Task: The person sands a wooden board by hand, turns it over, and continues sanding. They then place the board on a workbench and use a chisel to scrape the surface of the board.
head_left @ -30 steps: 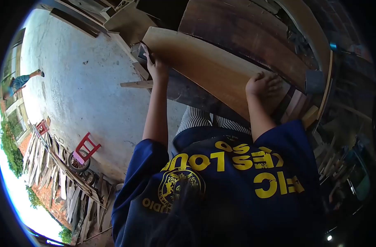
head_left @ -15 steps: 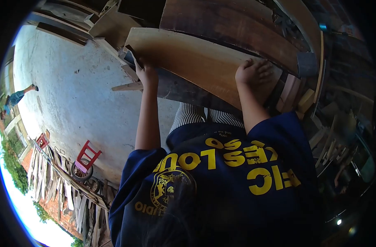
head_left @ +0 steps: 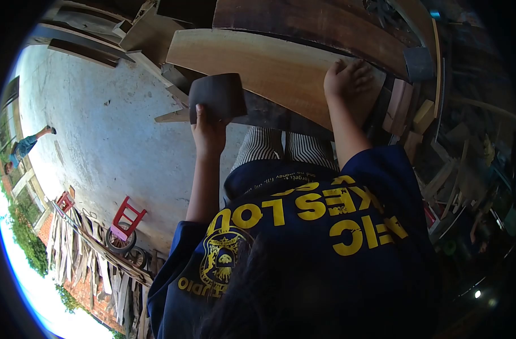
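My left hand (head_left: 208, 133) grips a dark, flat, roughly square sheet (head_left: 218, 97), its thumb on the face turned toward me. The sheet is raised in front of the left part of a long light-brown board (head_left: 263, 65). On the right end of that board my right hand (head_left: 347, 80) lies flat with its fingers spread. A darker plank (head_left: 303, 25) is beyond the board, and a dark surface (head_left: 275, 115) shows along its near side.
Wood offcuts (head_left: 423, 117) and a grey block (head_left: 419, 63) are at the right. A red stool (head_left: 128, 217) stands by wheels at the lower left, near stacked wood strips (head_left: 97, 260). A person (head_left: 25, 148) is at the far left.
My left hand has come off the board's left end and lifted the dark sheet, turning its broad face into view. My right hand stays on the board's right end.
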Tool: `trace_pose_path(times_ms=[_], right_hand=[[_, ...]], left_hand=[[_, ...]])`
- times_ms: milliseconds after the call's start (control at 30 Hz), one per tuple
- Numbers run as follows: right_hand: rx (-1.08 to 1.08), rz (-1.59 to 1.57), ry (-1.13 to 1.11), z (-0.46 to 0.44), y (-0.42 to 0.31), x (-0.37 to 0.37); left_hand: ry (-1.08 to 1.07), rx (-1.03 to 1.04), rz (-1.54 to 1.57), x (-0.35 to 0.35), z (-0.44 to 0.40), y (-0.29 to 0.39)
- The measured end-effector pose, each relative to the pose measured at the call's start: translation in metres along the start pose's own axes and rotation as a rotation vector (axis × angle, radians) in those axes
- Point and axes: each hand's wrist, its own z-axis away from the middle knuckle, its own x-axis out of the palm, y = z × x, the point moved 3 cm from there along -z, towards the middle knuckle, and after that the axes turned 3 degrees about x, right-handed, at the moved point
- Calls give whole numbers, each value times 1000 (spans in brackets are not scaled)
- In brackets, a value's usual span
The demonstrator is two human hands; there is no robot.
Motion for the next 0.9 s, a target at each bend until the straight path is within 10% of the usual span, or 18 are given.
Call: trace_pose_path(times_ms=[267,533,700,767,833,867,900], right_hand=[[-136,-599,39,12,33,-18],[312,-1578,-1320,124,21,-106],[468,-1698,-1237,153,33,-118],[449,-1760,-1103,146,50,-118],[377,-1725,-881,135,71,-129],[381,-1742,-821,132,84,-135],[345,-1676,-770,129,100,-143]], left_hand=[[-227,-262,73,21,33,-21],[-300,-555,36,52,54,-48],[-429,-567,-340,62,47,-70],[-501,-452,-663,57,30,-63],[-481,120,-1397,32,-21,-45],[-576,865,-1533,24,-46,-22],[-463,656,-1836,12,-69,4]])
